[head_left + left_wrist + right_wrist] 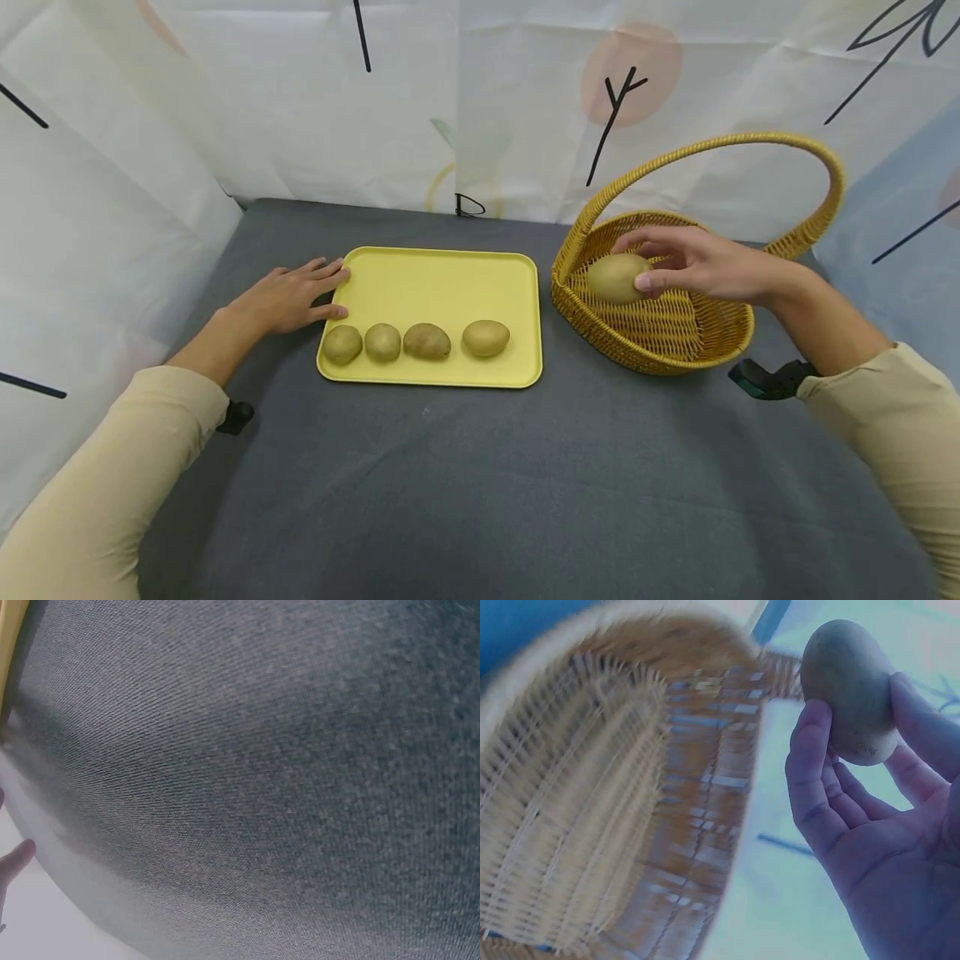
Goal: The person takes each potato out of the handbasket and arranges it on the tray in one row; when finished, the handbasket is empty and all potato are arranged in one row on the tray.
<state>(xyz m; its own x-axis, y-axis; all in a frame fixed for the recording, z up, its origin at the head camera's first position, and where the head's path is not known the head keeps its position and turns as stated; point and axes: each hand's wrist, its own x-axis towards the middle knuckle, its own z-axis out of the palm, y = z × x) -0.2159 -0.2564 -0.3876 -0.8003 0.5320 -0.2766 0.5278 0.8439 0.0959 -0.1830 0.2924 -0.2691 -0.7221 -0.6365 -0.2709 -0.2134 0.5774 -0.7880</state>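
My right hand (686, 262) pinches a potato (617, 278) between thumb and fingers, over the yellow wicker basket (600, 333). The right wrist view shows the same potato (849, 690) in the fingertips, beside the basket's woven wall (705, 810). No other potato shows inside the basket. On the yellow tray (442, 283) several potatoes lie in a row along the near side, among them a browner one (427, 342) and a smooth one (486, 337) set a little apart at the right. My left hand (292, 296) rests with extended fingers at the tray's left edge.
A dark grey cloth (480, 483) covers the table. The basket's tall arched handle (720, 146) rises over its opening, near my right forearm. White printed sheets (337, 108) hang behind the table and at its sides.
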